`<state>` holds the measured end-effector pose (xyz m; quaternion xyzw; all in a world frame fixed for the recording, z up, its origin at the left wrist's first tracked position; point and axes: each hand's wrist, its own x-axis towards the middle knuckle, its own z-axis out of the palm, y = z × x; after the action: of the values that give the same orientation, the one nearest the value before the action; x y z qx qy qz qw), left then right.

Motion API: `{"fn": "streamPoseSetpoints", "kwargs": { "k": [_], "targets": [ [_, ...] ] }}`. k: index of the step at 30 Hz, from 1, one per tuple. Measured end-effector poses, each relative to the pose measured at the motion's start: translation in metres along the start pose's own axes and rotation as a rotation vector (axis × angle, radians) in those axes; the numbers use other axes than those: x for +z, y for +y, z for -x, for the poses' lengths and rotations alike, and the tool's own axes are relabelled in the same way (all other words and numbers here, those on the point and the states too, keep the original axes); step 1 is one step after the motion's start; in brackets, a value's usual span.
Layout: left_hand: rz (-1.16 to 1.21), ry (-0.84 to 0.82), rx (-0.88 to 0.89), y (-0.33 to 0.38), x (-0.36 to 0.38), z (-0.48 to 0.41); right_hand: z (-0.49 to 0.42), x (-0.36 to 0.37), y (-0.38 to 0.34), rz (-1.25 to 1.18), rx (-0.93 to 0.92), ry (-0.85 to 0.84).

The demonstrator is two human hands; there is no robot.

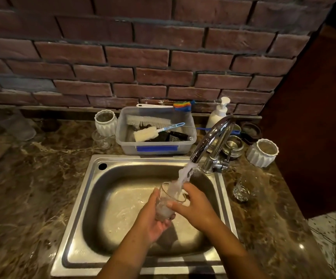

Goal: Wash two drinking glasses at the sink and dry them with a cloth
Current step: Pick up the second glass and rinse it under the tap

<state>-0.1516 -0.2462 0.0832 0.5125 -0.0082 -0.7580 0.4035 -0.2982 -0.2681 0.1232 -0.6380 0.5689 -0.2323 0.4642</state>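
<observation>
Glass: a clear drinking glass [168, 200] is held over the steel sink [94, 198], just below the middle of the frame; it tilts with its mouth toward the upper right, and running water [183, 176] pours into it
Left hand: the left hand [153, 220] reaches in from the lower edge and cups the base of the glass from beneath, fingers curled round it
Right hand: the right hand [193, 204] grips the upper part of the glass, thumb pressed on the near side, the other fingers wrapped behind the rim
Tap: a chrome tap [211, 141] arches over the sink's upper right corner
Second glass: a second glass [243, 188] with a cut-pattern base stands on the brown marbled tabletop [32, 188], right of the sink and apart from the hands
Behind the sink: a plastic tub [155, 146] holds brushes; a white pump bottle [218, 115] stands to its right, against the brick wall [143, 57]
Either side: two white ribbed pots sit on the tabletop, one [105, 122] left of the tub, one [262, 152] right of the tap
</observation>
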Motion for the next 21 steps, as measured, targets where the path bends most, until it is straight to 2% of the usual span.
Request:
{"fn": "streamPoseSetpoints", "kwargs": {
  "k": [2,5,10,14,17,19,21],
  "targets": [
    [-0.019,0.027,0.014,0.005,0.000,0.001,0.000,-0.003,-0.006,0.148,-0.106,-0.023],
    [-0.061,0.080,0.036,0.014,0.001,0.004,-0.004,-0.006,-0.010,0.246,-0.223,-0.078],
    [-0.063,0.099,-0.019,0.021,0.000,0.008,-0.010,-0.004,-0.019,0.284,-0.271,-0.146],
    [-0.134,0.033,-0.066,0.024,-0.007,0.003,-0.019,-0.008,-0.023,0.084,-0.120,-0.294],
    [-0.099,0.076,-0.029,0.024,-0.002,0.005,-0.020,-0.005,-0.020,-0.003,-0.015,-0.392],
    [-0.096,0.148,0.054,0.024,0.003,0.005,-0.017,0.004,-0.021,-0.027,0.078,-0.364],
    [-0.181,0.212,0.190,0.019,0.008,0.001,-0.017,0.015,-0.022,-0.166,0.211,-0.284]
  ]
}}
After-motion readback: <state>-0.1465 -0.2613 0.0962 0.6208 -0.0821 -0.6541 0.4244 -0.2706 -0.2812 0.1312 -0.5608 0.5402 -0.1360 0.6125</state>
